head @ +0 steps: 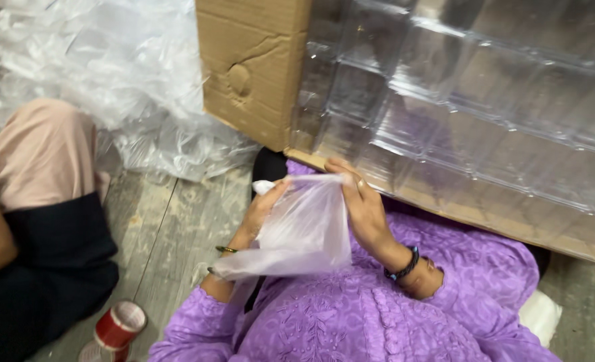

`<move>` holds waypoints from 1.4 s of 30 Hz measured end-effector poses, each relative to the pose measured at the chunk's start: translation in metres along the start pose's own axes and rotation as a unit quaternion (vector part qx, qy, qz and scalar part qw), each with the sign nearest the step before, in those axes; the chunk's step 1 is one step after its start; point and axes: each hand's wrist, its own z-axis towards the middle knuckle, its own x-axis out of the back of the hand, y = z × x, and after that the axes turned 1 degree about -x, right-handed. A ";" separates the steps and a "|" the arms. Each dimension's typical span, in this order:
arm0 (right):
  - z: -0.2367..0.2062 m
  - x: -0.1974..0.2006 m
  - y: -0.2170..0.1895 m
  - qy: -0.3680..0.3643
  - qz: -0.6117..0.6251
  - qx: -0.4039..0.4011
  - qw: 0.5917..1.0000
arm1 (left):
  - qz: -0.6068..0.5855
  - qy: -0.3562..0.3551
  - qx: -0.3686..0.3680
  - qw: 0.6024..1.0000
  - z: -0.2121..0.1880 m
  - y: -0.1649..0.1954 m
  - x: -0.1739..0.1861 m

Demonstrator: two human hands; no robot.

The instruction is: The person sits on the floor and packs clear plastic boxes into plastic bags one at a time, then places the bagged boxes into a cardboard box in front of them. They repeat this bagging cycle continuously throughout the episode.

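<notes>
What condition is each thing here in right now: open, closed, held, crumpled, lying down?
Small clear plastic bag: held up, its top edge pinched between both hands.
Left hand: gripping the bag's left corner.
Right hand: gripping the bag's right edge.
Cardboard box: dented on its side.
Clear plastic trays: stacked in rows.
Loose plastic sheeting: crumpled in a heap.
Red tape roll: lying on the floor.

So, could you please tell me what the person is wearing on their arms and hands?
Both arms are in purple sleeves with an embroidered pattern. The left hand has thin bangles at its wrist; the right hand has a dark beaded bracelet. Both hands are bare, without gloves.
</notes>
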 end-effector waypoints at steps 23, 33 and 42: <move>-0.004 0.052 0.011 -0.012 -0.036 -0.166 0.985 | 0.521 0.343 -0.297 0.723 0.129 0.300 0.149; 0.019 0.036 -0.024 -0.040 0.120 -0.143 0.982 | 0.254 0.053 -0.390 0.884 0.012 0.078 -0.080; -0.015 0.047 0.001 -0.008 0.141 -0.129 0.981 | 0.400 0.086 -0.450 0.794 0.003 0.043 -0.113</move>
